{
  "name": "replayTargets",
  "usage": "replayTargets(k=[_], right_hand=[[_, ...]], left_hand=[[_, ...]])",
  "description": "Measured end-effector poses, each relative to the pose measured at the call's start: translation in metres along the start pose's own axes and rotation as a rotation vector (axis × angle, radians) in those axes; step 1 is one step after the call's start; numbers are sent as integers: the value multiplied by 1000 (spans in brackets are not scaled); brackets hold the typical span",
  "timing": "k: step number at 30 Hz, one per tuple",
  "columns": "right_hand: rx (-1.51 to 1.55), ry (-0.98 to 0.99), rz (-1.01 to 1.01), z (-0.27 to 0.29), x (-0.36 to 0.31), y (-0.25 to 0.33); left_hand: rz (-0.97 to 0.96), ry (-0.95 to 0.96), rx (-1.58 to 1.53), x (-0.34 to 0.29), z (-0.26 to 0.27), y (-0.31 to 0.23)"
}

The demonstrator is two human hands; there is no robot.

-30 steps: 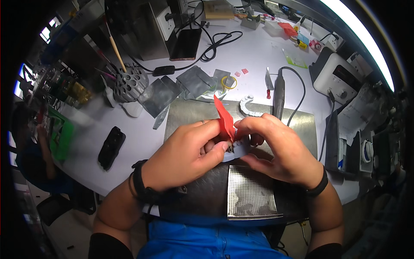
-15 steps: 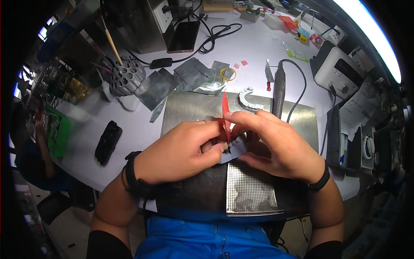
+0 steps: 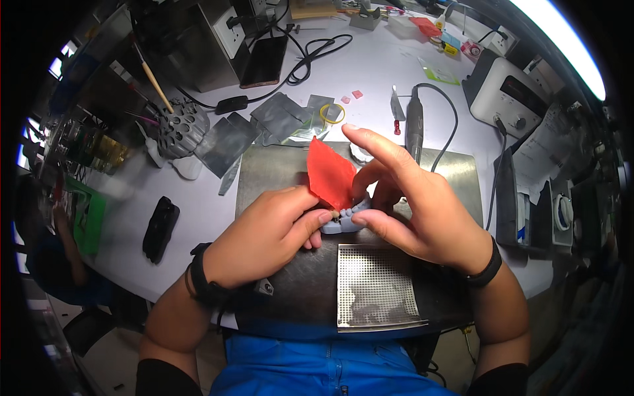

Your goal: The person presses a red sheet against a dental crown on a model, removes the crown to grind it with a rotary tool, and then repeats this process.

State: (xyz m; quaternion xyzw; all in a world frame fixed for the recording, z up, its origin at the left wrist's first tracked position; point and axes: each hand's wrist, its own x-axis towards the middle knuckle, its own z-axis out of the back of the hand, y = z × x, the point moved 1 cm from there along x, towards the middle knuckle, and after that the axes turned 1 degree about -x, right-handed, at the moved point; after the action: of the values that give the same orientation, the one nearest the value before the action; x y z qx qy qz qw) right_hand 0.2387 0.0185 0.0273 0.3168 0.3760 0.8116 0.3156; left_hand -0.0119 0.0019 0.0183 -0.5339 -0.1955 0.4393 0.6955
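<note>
Left hand [image 3: 267, 222] pinches model [image 3: 343, 226]; right hand [image 3: 429, 214] half spread at its other end, grip unclear; sheet [image 3: 330, 175] between them

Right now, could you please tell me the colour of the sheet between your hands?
The sheet is red; the head view shows it.

The sheet [image 3: 330, 175] is red, the tooth model [image 3: 342, 226] blue-grey, and the plate [image 3: 376, 280] by the grey board's [image 3: 452, 185] near edge dark-dotted silver.

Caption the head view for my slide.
Left hand and right hand at a grey dental model, a red sheet sticking up behind its teeth.
</note>
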Motion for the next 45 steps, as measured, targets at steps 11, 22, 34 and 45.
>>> replayTargets(k=[11,22,34,45], right_hand=[[-94,50,166,12,11,-10],[-221,-176,316,9,13,-6],[-175,-159,344,15,9,-3],[-166,34,308,5,8,-5]], left_hand=[[-332,48,250,0,-11,-4],[-363,-145,464,2,-6,2],[-197,-138,197,6,2,3],[-420,-217,423,0,-1,9]])
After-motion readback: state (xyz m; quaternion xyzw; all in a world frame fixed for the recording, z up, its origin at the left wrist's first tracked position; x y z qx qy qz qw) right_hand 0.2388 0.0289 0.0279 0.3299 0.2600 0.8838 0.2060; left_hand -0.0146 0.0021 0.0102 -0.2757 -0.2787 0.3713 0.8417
